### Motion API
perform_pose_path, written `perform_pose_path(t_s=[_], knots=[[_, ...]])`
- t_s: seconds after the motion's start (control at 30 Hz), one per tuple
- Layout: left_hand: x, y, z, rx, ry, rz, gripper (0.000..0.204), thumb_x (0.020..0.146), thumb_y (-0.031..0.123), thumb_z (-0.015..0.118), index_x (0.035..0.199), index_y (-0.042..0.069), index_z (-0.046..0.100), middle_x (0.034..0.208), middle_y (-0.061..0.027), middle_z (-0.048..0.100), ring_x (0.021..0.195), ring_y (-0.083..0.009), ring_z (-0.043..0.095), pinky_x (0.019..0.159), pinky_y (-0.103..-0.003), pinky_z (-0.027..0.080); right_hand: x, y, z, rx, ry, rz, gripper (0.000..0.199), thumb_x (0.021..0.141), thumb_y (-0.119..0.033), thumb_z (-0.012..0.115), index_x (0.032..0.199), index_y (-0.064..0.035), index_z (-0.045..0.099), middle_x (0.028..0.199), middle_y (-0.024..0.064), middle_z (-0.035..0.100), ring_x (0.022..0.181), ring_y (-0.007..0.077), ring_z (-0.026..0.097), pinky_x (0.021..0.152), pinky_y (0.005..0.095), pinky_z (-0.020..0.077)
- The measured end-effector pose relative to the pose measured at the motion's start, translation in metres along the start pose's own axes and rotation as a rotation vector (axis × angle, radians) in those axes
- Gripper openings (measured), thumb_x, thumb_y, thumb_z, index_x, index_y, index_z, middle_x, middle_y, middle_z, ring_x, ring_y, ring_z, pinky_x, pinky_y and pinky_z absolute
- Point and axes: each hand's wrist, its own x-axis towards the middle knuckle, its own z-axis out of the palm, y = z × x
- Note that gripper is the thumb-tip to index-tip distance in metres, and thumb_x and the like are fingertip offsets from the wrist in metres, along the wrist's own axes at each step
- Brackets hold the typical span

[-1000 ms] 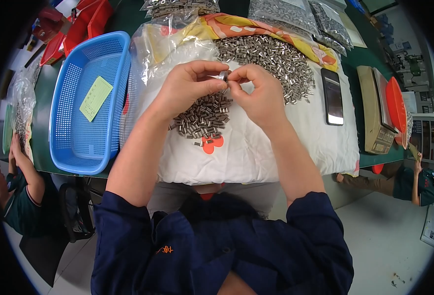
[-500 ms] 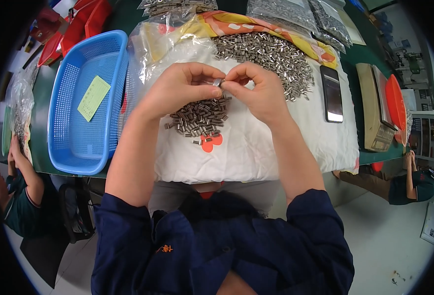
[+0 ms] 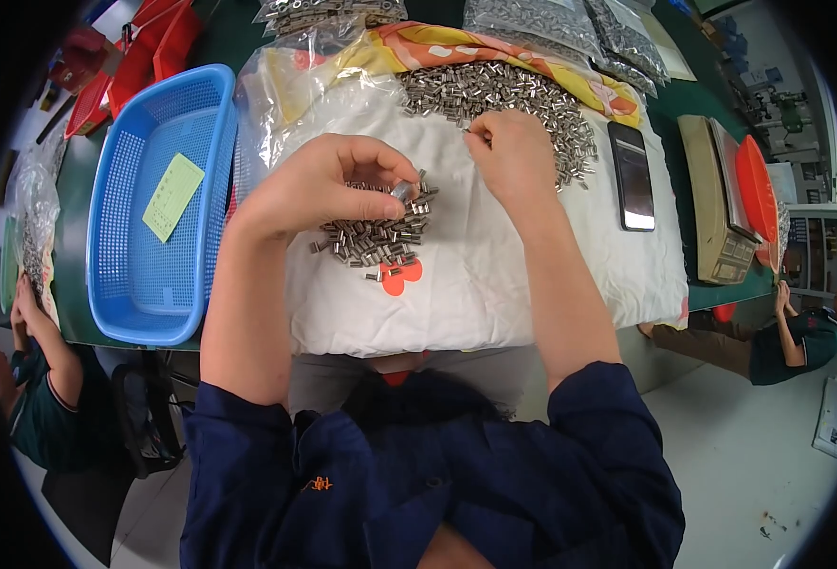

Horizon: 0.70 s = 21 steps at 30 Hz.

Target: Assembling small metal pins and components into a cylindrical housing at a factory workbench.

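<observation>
My left hand [image 3: 323, 185] hovers over the nearer heap of small metal cylinders [image 3: 369, 245]. Between its thumb and fingers is a shiny metal ring [image 3: 401, 192], partly hidden by the fingertips. To the right, my right hand [image 3: 515, 156] is at the near edge of the larger, far heap of small metal cylinders [image 3: 470, 87]. Its thumb and forefinger are pinched together, and a tiny dark tip shows at them, too small to name. Both heaps lie on a white cloth [image 3: 466, 284] with a red heart print.
Left of the cloth stands a blue plastic basket [image 3: 105, 284] holding a green paper slip [image 3: 174, 197]. A phone [image 3: 633, 180] lies at the right, beside a cardboard box [image 3: 708, 204]. Bags of metal parts [image 3: 532, 33] line the back. Other people sit at both sides.
My hands have come apart. The right one has left the metal ring and moved up and right to the far heap; the left has lowered a little with the ring.
</observation>
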Motion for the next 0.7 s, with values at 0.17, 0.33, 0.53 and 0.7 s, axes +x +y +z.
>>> perform_pose_path(t_s=[0.17,0.33,0.53,0.7], knots=[[0.001,-0.002,0.002,-0.001,0.046,-0.012,0.027,0.067,-0.001,0.064,0.093,-0.001,0.057,0.088,-0.005,0.06,0.081,-0.0088,0.055,0.073,-0.021,0.044,-0.001,-0.007,0.007,-0.154,0.009,-0.061,0.007,0.07,-0.017,0.059,0.069,-0.0105,0.061,0.072,0.0064,0.056,0.075,0.0241,0.052,0.069,0.0366,0.0403],[0.011,-0.009,0.004,-0.025,0.132,0.008,0.027,0.071,0.001,0.062,0.098,0.0,0.055,0.088,-0.0045,0.06,0.079,-0.0099,0.056,0.071,-0.022,0.045,-0.007,-0.012,0.005,-0.311,-0.032,-0.084,0.005,0.065,-0.014,0.059,0.067,-0.0095,0.06,0.074,0.0065,0.056,0.076,0.0239,0.052,0.069,0.0372,0.0393],[0.022,-0.012,0.002,-0.157,0.293,0.081,0.031,0.074,0.006,0.062,0.103,-0.001,0.053,0.092,-0.0063,0.059,0.08,-0.0105,0.057,0.072,-0.022,0.046,0.001,-0.011,-0.001,-0.058,-0.005,0.004,0.008,0.064,-0.011,0.059,0.07,-0.0054,0.059,0.07,0.0069,0.058,0.069,0.0207,0.055,0.065,0.0344,0.0424],[0.01,-0.018,-0.005,-0.09,0.437,0.137,0.033,0.074,0.007,0.062,0.104,-0.002,0.052,0.095,-0.0085,0.058,0.081,-0.0115,0.056,0.072,-0.023,0.046,-0.001,-0.039,-0.008,0.936,-0.147,0.174,0.009,0.072,-0.006,0.058,0.08,-0.0022,0.056,0.071,0.0007,0.056,0.066,0.0075,0.052,0.063,0.0202,0.042]])
